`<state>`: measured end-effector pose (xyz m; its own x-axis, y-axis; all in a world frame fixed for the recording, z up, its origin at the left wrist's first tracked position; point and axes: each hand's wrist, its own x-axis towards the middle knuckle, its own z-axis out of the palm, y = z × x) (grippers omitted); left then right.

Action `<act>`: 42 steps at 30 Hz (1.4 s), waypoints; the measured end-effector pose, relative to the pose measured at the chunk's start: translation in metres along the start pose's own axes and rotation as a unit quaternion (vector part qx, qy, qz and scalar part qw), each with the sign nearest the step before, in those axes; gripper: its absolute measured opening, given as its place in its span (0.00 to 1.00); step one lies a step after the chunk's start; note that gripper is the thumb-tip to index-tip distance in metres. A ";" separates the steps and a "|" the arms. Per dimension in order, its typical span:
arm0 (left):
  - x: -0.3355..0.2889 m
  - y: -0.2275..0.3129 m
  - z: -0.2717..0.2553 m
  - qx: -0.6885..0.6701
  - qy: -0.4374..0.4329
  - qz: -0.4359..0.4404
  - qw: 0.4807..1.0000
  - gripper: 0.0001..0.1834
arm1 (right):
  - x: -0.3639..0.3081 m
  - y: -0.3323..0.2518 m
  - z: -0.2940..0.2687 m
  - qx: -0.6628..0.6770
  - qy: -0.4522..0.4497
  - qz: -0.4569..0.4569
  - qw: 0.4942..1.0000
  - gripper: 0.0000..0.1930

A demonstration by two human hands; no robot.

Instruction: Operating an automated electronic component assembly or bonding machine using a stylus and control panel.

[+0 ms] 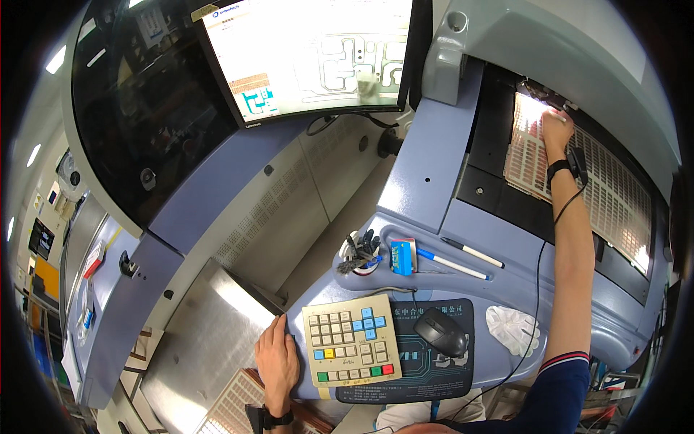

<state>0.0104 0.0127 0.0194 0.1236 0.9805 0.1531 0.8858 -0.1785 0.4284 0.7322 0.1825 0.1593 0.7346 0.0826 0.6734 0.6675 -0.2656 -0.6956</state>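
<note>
My right hand [557,132] reaches to the far right, over a copper-coloured circuit board panel [526,163] under a bright light. Its fingers are curled together; whatever they hold, if anything, is too small to make out. A black band with a cord [576,166] circles that wrist. Beside this panel lies a larger pale gridded panel [614,199], partly behind my forearm. My left hand [277,356] rests with fingers stretched out at the desk's left edge, beside a beige keypad [352,340]. Below it, a stack of gridded panels [235,405] is partly covered by my left wrist.
A black mouse [441,333] sits on a dark mouse pad [426,376]. Nearby are a crumpled white glove [512,329], two markers [463,266], a blue box [402,257] and a cup of pens [359,257]. A monitor [318,58] stands behind; a metal table [195,340] is at left.
</note>
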 end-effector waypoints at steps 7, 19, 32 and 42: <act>0.000 0.001 0.001 0.003 -0.003 -0.003 1.000 0.23 | 0.008 0.014 0.008 -0.018 0.029 -0.048 0.998 0.18; 0.000 0.000 0.001 0.003 -0.003 -0.002 1.000 0.23 | 0.017 0.016 0.006 -0.023 0.003 -0.039 0.999 0.15; 0.001 0.003 0.000 0.004 -0.008 -0.010 1.000 0.23 | 0.011 0.012 0.004 0.000 0.024 -0.066 0.998 0.15; -0.001 0.001 0.000 0.007 -0.004 -0.010 1.000 0.23 | 0.011 0.011 0.006 0.016 0.004 -0.045 0.999 0.16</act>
<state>0.0113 0.0116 0.0194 0.1099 0.9844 0.1374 0.8939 -0.1583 0.4194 0.7483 0.1860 0.1578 0.6713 0.0975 0.7347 0.7339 -0.2259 -0.6406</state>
